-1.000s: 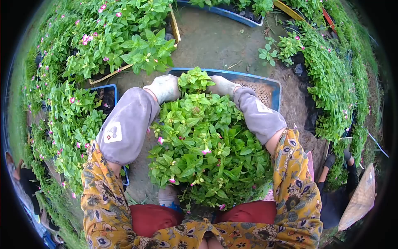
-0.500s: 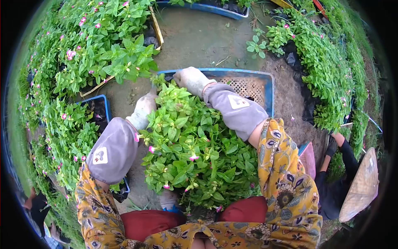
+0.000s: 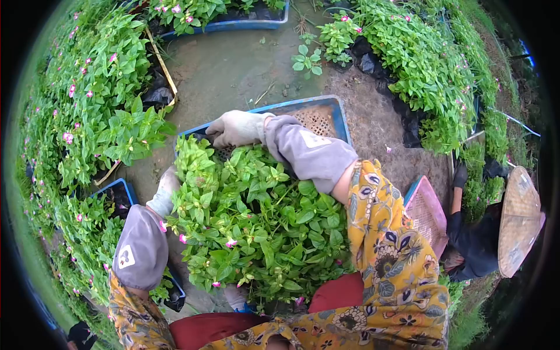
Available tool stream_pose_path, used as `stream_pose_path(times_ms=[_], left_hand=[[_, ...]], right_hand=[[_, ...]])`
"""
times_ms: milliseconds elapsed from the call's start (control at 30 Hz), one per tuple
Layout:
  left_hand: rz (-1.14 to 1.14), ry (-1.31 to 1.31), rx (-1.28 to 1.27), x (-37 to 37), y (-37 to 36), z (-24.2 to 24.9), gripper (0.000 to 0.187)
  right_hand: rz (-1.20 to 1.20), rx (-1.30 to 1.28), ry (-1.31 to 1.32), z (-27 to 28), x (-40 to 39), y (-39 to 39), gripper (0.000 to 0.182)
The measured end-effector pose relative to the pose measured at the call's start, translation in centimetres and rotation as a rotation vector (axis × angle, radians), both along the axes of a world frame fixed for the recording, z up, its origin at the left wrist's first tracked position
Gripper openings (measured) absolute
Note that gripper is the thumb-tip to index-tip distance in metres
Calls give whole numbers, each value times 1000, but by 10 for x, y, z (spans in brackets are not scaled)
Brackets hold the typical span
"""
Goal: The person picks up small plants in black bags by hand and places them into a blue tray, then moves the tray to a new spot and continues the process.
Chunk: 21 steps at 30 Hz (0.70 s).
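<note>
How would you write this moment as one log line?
left hand: beside leafy plants; right hand: near far rim of blue crate; crate: partly bare; grips: unclear

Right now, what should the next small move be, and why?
Probably ease the right hand down onto the leafy plants at the far-left corner of the blue crate: it reaches over there, and the left hand is at their left edge, so both could steady them.

I look through one wide, round-edged lens on the person's head, facing forward and steeply down. It sits near, above the blue crate (image 3: 340, 119), whose far edge slants across the upper middle; the wearer's patterned sleeves (image 3: 391, 262) fill the lower part, and planted rows (image 3: 429, 76) curve along both sides.
</note>
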<state>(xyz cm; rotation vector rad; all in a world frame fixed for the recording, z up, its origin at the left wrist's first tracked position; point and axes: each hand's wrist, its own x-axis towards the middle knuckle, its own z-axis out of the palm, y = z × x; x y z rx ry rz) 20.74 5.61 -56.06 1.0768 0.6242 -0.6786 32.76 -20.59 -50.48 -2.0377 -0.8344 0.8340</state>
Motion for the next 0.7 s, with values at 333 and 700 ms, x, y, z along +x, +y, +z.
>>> stream_pose_path(times_ms=[333, 700], left_hand=[[-230, -127, 195, -8, 58, -58, 39], [140, 177, -21, -9, 14, -15, 35]], right_hand=[[-1165, -576, -702, -41, 74, -245, 31], [-1185, -184, -677, -44, 3, -281, 22]])
